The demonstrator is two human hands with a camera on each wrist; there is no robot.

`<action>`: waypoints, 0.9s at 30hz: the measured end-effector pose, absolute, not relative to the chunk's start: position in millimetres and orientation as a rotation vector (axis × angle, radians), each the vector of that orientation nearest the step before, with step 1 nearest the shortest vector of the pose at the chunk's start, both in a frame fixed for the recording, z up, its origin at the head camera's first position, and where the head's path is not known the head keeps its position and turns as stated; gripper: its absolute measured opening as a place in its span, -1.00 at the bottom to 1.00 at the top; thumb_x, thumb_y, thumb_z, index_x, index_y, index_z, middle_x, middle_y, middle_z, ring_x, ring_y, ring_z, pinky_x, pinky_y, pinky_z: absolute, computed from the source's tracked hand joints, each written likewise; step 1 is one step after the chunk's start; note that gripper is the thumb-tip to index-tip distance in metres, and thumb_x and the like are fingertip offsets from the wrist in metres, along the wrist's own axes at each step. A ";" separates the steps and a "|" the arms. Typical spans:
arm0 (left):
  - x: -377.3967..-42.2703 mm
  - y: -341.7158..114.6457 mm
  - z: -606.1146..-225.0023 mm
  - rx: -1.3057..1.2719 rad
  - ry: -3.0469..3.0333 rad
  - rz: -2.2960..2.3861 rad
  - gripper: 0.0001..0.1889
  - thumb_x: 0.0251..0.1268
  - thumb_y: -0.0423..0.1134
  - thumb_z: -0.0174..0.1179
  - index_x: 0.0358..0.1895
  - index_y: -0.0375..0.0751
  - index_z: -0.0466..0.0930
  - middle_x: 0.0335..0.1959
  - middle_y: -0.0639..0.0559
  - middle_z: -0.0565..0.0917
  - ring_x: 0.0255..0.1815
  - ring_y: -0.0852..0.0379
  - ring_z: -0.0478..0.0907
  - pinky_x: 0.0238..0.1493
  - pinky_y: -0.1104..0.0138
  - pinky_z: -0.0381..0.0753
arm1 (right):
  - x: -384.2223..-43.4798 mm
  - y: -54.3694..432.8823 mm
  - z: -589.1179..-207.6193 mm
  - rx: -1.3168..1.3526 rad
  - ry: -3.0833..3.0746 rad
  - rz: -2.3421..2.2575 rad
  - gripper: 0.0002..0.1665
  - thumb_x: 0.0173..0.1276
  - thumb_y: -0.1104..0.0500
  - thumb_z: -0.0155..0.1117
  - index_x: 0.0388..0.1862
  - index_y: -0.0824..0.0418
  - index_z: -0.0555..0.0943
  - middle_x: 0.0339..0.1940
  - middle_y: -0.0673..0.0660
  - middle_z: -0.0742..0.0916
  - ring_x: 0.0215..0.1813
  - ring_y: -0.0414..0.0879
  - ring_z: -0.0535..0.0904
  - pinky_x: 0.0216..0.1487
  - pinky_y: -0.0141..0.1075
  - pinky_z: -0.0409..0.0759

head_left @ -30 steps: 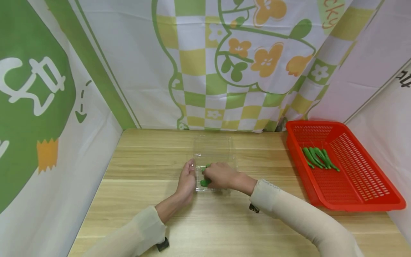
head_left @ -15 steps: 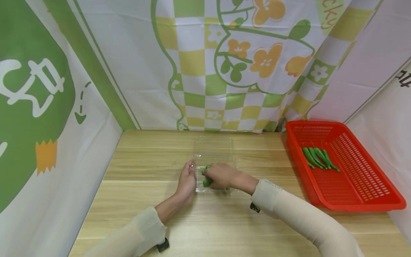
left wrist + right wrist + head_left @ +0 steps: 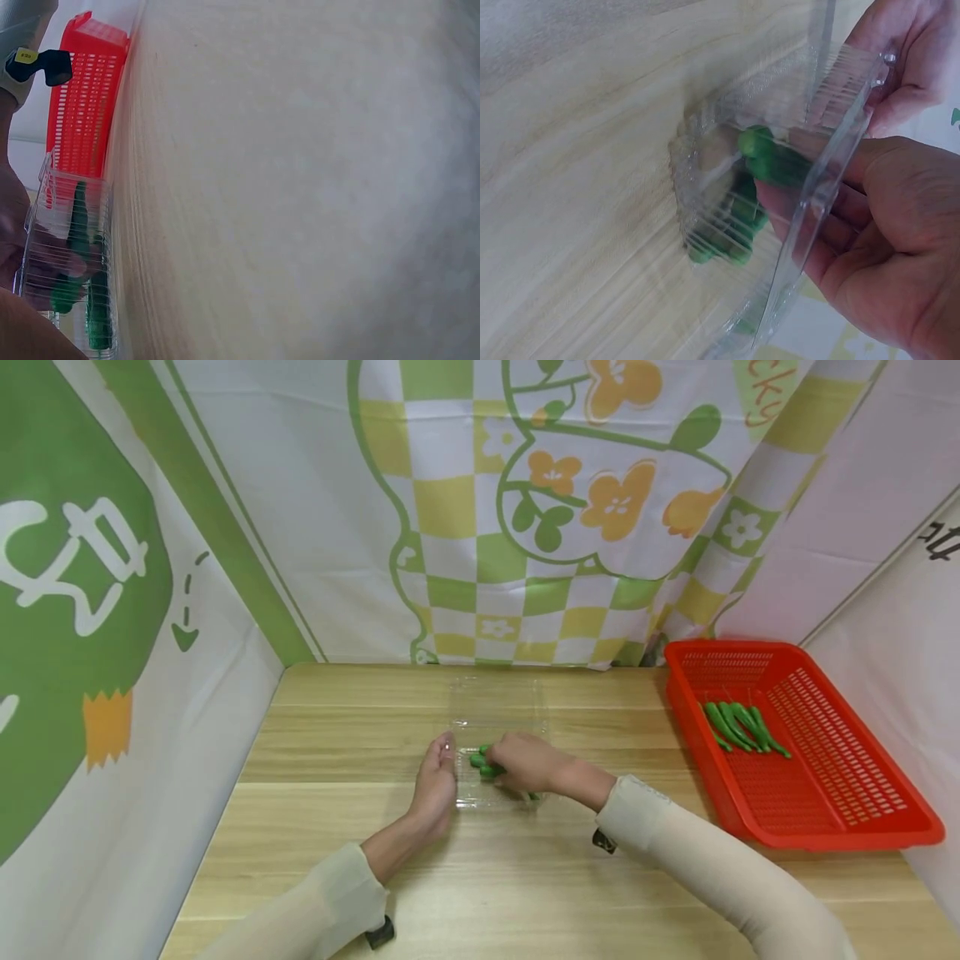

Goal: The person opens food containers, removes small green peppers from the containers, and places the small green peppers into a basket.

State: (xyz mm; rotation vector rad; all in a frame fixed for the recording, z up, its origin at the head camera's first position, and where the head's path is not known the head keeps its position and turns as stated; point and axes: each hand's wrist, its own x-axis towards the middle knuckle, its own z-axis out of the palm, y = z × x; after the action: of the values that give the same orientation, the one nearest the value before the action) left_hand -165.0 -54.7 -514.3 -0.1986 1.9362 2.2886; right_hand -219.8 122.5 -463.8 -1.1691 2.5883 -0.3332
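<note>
A clear plastic clamshell box (image 3: 468,795) lies on the table with its lid (image 3: 495,702) folded back, away from the person. My left hand (image 3: 435,783) grips its left wall. Inside the box, my right hand (image 3: 528,762) pinches a green chili pepper (image 3: 776,161), seen through the ribbed wall in the right wrist view. More green chili peppers (image 3: 739,225) lie lower in the box, beneath those fingers. The left wrist view shows the fingers at one pepper (image 3: 71,289) above another (image 3: 99,315) on the box's bottom.
At the right of the wooden table (image 3: 315,852) stands a red plastic basket (image 3: 817,839) with several green chili peppers (image 3: 738,727) in it. A patterned cloth (image 3: 465,585) hangs along the table's back edge, and white cloth walls rise at both sides.
My right hand has shifted slightly to the right, and the pepper in it has moved away from the box's near side, close to the other peppers. My left hand stays at the box wall.
</note>
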 end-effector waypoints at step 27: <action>-165.1 -53.8 -514.3 -0.184 1.953 2.272 -0.44 0.70 -0.41 -0.37 0.67 -0.40 -0.04 0.74 -0.30 -0.03 0.75 -0.31 -0.20 0.75 -0.13 -0.23 | -226.0 157.6 -431.4 -1.252 2.795 -0.535 -0.95 0.45 0.33 0.42 -0.16 0.26 0.77 -0.27 0.11 0.86 -0.30 -0.15 0.80 -0.24 -0.29 0.79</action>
State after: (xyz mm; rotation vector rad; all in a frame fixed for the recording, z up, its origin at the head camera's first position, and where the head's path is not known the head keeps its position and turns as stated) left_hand -165.1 -53.8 -514.3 -0.1844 1.9531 2.2723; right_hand -226.0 157.6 -431.4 -1.2520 2.7948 -0.5354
